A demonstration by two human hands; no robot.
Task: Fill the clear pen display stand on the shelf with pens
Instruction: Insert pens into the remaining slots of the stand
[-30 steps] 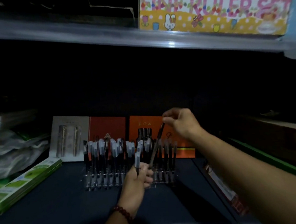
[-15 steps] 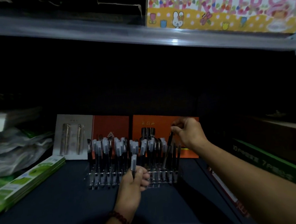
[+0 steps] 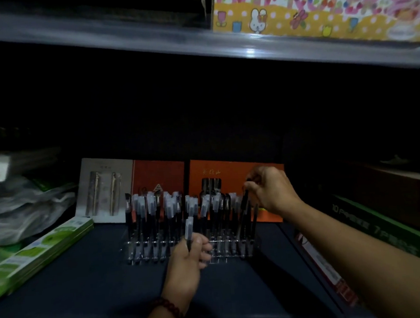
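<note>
1. Now the right hand (image 3: 271, 191) has come down from well above the clear pen display stand (image 3: 233, 255). Its dark pen (image 3: 245, 207), tilted high a second ago, stands nearly upright at the stand's right end, and the grip pinches the pen's top
2. Judging by this, the pen is almost seated, though blur hides whether its tip sits in a slot
3. The stand sits mid-shelf (image 3: 76, 292), toward the far side. Just near of it the left hand (image 3: 189, 262) has scarcely moved, its grip curled round a capped pen (image 3: 189, 228) held upright, probably the next to go in
4. The rows look crowded with pens already, so little room seems left
5. Behind the stand are orange cards (image 3: 229, 172) and a grey pen pack (image 3: 104, 188). Green boxes (image 3: 36, 255) lie left, a green carton (image 3: 383, 233) right, and a ruler set box (image 3: 317, 9) sits above
6. Neighbouring pens close beside the dark pen could be knocked, and dim light makes slots hard to see
</note>
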